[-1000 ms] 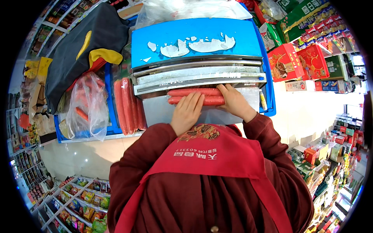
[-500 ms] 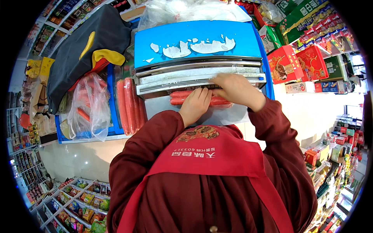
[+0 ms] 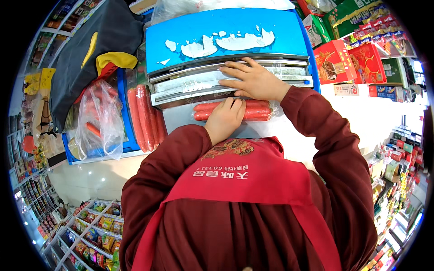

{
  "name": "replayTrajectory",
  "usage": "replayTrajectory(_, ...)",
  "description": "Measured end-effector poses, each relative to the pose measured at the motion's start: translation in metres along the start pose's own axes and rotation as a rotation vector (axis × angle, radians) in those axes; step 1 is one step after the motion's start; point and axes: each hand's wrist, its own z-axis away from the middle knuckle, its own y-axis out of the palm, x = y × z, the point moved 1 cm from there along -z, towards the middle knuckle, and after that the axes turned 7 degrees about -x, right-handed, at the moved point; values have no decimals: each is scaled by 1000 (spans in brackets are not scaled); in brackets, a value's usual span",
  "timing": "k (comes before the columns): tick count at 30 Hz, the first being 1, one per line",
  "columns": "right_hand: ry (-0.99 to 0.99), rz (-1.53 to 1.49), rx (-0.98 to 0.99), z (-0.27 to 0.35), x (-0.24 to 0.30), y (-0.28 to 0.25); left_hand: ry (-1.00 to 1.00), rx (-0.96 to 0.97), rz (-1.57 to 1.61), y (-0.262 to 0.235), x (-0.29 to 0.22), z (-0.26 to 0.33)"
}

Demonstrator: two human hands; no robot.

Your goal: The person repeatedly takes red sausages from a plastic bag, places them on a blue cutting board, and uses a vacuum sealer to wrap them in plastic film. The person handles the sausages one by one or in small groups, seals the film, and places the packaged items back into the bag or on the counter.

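A pack of red sausages [image 3: 257, 113] in clear film lies on a pale surface in front of the film wrapping machine [image 3: 156, 45], which has a blue, peeling top. My left hand [image 3: 226, 118] grips the pack from above, its fingers curled over the middle. Just beyond it, my right hand [image 3: 255, 81] rests flat with fingers spread across the machine's metal bars [image 3: 181, 86]. Clear film shows on the front bar beside those fingers. Left of the machine, more long red sausages [image 3: 143, 113] lie side by side in wrap.
A clear plastic bag [image 3: 101, 128] with reddish pieces sits in a blue-edged tray [image 3: 131, 147] at the left. A dark cloth with yellow trim [image 3: 86, 58] drapes behind it. Red gift boxes [image 3: 334, 63] stand at right, and snack shelves [image 3: 97, 230] at lower left.
My right hand has lifted off the sausage pack and moved away from me onto the metal bars, fingers now spread. My left hand stays on the pack. The view has shifted slightly.
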Motion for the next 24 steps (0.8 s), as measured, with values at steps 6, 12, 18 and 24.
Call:
replayTrajectory(6,-6,-3,-35,0,-3,-6,8,22,90,-14,10,-16)
replayTrajectory(12,215,-109,-170,15,40,-48,-56,47,234,-13,19,-23)
replayTrajectory(18,329,275,-223,57,86,-16,-90,211,290,-23,28,-37)
replayTrajectory(24,396,-4,-180,49,65,-26,-182,233,343,-38,23,-38)
